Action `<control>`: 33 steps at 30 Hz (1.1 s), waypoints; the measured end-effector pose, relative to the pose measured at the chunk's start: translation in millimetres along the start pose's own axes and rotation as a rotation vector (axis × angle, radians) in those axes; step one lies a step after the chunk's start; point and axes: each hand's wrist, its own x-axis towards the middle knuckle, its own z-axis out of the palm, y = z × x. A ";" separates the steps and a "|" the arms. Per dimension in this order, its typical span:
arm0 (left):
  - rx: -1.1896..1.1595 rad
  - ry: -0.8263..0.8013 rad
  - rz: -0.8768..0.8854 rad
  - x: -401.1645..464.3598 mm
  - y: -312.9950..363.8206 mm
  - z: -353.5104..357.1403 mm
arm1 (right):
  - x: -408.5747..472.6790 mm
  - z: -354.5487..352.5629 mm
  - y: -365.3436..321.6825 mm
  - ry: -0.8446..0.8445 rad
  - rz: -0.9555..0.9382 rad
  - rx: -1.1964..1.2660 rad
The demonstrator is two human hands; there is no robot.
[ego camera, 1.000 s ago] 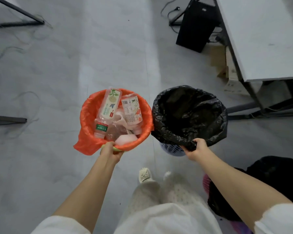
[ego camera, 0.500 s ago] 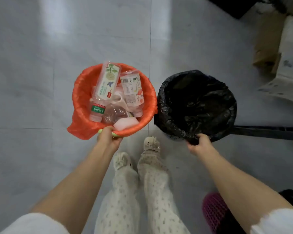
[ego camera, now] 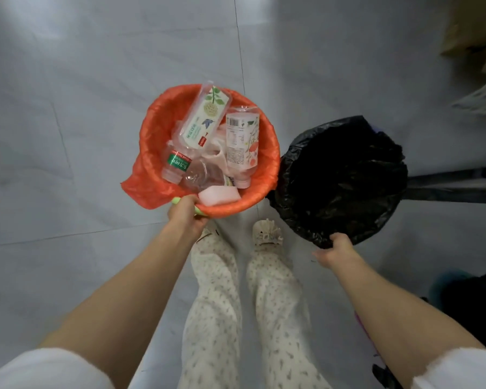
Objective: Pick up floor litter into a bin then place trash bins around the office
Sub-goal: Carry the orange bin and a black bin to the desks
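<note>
My left hand [ego camera: 185, 214] grips the near rim of a bin lined with an orange bag [ego camera: 152, 127]. It holds plastic bottles [ego camera: 202, 124], clear wrappers and a pink sponge [ego camera: 219, 195]. Just to its right, my right hand [ego camera: 334, 249] clutches the near edge of a bin lined with a black bag [ego camera: 340, 181]; the black bag's inside looks dark and I cannot tell its contents. Both bins hang above the grey tiled floor in front of my legs.
My legs in spotted trousers and slippers [ego camera: 267, 234] stand below the bins. A dark metal table bar [ego camera: 455, 185] runs along the floor at right. Cardboard and papers [ego camera: 477, 43] lie at the top right. Another dark bag with a teal rim [ego camera: 472, 301] sits at lower right.
The view has tilted further down as I walk; the desk and black computer case have left the frame. Both hands keep hold of the two bins, which stay side by side.
</note>
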 end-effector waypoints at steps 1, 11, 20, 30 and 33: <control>0.018 0.006 -0.007 -12.9 9.9 0.1 | -17.9 4.8 -2.5 0.041 -0.029 -0.081; 0.367 0.003 0.169 -159.6 159.8 -1.6 | -287.3 101.7 -100.8 -0.264 -0.790 -0.641; 0.749 -0.122 0.483 -282.0 332.1 53.0 | -454.1 163.5 -228.9 -0.403 -0.882 -0.636; 0.957 -0.095 0.674 -374.5 545.1 188.2 | -620.1 258.0 -391.1 -0.501 -0.747 -0.688; 0.909 -0.124 0.683 -384.7 605.4 222.8 | -658.2 295.2 -434.5 -0.559 -0.763 -0.644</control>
